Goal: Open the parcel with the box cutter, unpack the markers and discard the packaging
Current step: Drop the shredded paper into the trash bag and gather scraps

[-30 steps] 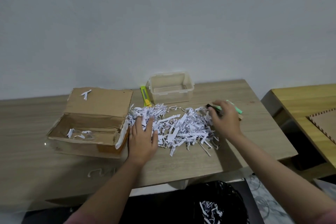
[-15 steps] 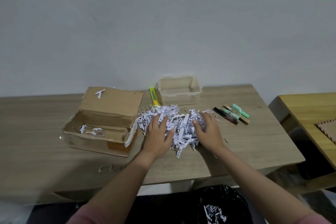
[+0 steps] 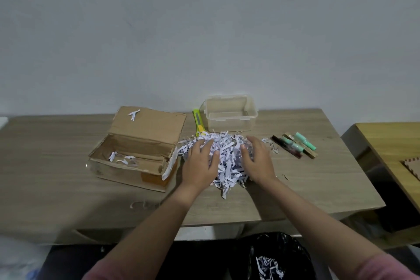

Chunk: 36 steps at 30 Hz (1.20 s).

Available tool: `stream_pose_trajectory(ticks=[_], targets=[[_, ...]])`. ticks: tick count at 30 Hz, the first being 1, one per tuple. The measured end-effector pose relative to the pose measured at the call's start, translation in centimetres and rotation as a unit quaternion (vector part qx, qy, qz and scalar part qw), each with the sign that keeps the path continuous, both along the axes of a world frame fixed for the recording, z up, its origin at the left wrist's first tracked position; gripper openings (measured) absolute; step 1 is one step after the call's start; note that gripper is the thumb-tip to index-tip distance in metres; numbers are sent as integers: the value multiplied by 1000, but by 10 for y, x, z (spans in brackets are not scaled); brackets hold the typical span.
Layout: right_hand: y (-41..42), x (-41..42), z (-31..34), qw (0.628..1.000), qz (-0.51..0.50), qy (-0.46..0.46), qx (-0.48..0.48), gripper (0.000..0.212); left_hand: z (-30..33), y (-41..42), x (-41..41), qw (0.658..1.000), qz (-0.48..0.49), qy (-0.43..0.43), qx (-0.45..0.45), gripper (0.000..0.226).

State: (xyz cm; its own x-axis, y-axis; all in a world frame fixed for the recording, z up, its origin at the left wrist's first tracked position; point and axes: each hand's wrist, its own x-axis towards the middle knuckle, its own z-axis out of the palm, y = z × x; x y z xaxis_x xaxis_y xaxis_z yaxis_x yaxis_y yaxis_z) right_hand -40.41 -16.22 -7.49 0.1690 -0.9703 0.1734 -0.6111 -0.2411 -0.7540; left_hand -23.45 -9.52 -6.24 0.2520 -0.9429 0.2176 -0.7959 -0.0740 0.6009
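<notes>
A heap of white shredded paper (image 3: 227,159) lies in the middle of the wooden table (image 3: 68,177). My left hand (image 3: 200,163) presses against its left side and my right hand (image 3: 258,161) against its right side, both cupped around the heap. The open cardboard parcel (image 3: 136,150) stands to the left with a few paper strips inside. Several markers (image 3: 295,144), some mint green, lie in a row to the right of the heap. The yellow-green box cutter (image 3: 198,121) lies behind the heap, beside a clear plastic tub (image 3: 230,112).
A bin with a black liner (image 3: 275,257), holding some shredded paper, stands on the floor below the table's front edge. A second wooden table (image 3: 391,143) is at the right. A loose paper strip (image 3: 136,204) lies near the front edge.
My right hand left the markers and came to the heap's right side. Both hands have pushed the spread paper together into a tighter pile.
</notes>
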Motion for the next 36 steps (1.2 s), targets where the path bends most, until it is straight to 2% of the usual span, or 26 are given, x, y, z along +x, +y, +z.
stream_pose_trajectory(ticks=[4, 9, 13, 15, 18, 20, 22, 25, 30, 33, 36], targets=[[-1, 0, 9, 1000, -12, 13, -12, 52, 9, 0, -2, 999, 14, -29, -11, 67], [3, -13, 11, 999, -25, 23, -11, 65, 4, 3, 2, 997, 9, -39, 63, 58], [12, -22, -1, 998, -39, 2, 52, 84, -7, 2, 5, 984, 35, 78, 155, 62], [16, -18, -5, 996, -34, -14, 81, 87, -12, -1, 1, 975, 41, 126, 177, 61], [21, -1, -9, 997, -19, -6, 80, 78, -18, -3, -11, 974, 39, 129, 183, 56], [26, 16, -7, 996, -9, -41, 81, 74, -18, -5, -21, 975, 19, 143, 171, 52], [31, 29, -8, 993, -8, -80, 89, 74, -15, -6, -33, 970, 6, 197, 143, 48], [37, 39, -8, 981, -29, -162, 100, 62, -11, -5, -45, 941, 31, 325, 89, 45], [42, 48, 8, 933, -100, -322, 128, 32, 3, -6, -56, 884, 83, 454, 71, 40], [44, 50, 19, 914, -135, -361, 124, 28, 10, -7, -66, 848, 91, 520, 53, 41], [47, 49, 28, 902, -167, -382, 111, 29, 22, -4, -72, 836, 81, 541, 46, 42]])
